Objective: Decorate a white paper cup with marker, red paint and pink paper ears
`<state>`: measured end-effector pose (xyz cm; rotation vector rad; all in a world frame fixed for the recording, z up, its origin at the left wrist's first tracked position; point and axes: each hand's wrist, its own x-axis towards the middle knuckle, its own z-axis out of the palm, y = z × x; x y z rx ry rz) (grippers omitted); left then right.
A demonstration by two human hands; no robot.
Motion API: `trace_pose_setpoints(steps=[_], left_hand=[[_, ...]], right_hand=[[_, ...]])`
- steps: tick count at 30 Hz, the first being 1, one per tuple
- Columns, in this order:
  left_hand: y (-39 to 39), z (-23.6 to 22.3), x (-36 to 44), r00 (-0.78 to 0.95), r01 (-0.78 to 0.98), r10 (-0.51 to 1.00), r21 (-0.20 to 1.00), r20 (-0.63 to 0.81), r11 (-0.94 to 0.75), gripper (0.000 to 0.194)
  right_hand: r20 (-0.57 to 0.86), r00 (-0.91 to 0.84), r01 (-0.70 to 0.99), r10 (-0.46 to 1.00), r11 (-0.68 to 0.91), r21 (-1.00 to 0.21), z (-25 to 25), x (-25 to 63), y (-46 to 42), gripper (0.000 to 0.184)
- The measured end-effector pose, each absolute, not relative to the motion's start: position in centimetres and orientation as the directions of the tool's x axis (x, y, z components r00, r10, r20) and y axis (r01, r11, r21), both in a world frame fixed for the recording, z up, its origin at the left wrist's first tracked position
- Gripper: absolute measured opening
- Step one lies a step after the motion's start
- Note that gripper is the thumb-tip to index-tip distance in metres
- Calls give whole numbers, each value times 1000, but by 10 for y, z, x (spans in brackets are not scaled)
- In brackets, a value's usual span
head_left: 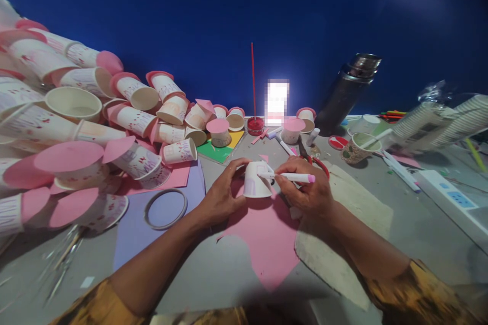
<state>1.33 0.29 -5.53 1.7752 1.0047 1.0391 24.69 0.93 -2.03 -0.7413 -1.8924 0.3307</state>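
A white paper cup [253,184] stands upside down in front of me, with faint purple and pink marks on its side. My left hand [225,190] grips it from the left, thumb near the rim and fingers behind. In my right hand [307,189] is a white marker pen [293,177] with a pink end at the right; its tip meets the cup's side. Beneath the cup lies a cut sheet of pink paper [269,249]. Just beyond my right hand, partly hidden, are scissors [319,165] with red handles.
Many decorated cups with pink paper discs [68,156] are heaped at left. A grey ring [165,208] rests on purple paper [133,238]. Along the right are a dark thermos [345,94], stacked cups [415,124], a patterned cup [356,150], a power strip [446,203] and a cloth [343,244].
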Motion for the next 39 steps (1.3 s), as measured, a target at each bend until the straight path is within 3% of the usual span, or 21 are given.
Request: trace_pose_setpoints(steps=[7, 13, 26, 33, 39], left_hand=[[4, -55, 13, 342, 187, 914, 938, 216, -292, 73], [1, -53, 14, 335, 211, 918, 933, 211, -291, 74], [1, -53, 15, 329, 176, 915, 936, 235, -304, 73], [-1, -53, 15, 335, 188, 922, 944, 196, -269, 72], [-3, -49, 17, 329, 205, 920, 935, 214, -291, 72]], right_hand=[[705, -229, 442, 671, 717, -539, -19, 253, 14, 11], [629, -119, 397, 768, 617, -679, -22, 254, 15, 11], [693, -212, 422, 689, 704, -571, -20, 249, 11, 11], [675, -120, 461, 728, 643, -611, -24, 251, 14, 11], [706, -132, 409, 696, 687, -601, -25, 251, 13, 7]])
